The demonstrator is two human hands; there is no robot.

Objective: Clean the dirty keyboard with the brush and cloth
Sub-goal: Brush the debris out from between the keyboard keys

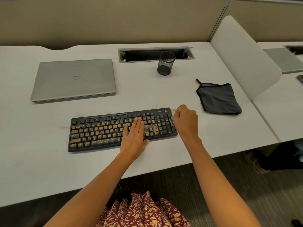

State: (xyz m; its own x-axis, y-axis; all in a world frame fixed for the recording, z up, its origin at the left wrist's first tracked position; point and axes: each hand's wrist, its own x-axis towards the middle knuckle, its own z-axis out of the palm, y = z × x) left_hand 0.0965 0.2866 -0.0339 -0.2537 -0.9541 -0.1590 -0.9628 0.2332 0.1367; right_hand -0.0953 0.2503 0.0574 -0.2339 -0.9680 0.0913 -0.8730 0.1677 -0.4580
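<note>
Lying flat on the white desk (49, 145), a black Logitech keyboard (98, 128) is seen from the head camera. Its letter keys and space bar are strewn with yellowish crumbs (100, 142), while the number pad at its right end looks largely clean.

The left hand (134, 136) is laid palm-down on the keyboard's right-centre keys, with fingers straight and together and the thumb at the near edge; nothing is held by it. The right hand (185, 122) is curled into a fist over the keyboard's right end, and a small brush (178, 109) is gripped in it. Only a pale handle tip is shown beyond the knuckles.

A folded dark grey cloth (219, 100) with black edging is laid to the right of the keyboard, apart from it and untouched.

Behind the keyboard to the left, a closed silver Dell laptop (73, 79) is set. Behind it to the right, a black mesh pen cup (165, 63) is stood by an open cable tray (147, 54). More crumbs are scattered just beside the keyboard's far and left edges.
</note>
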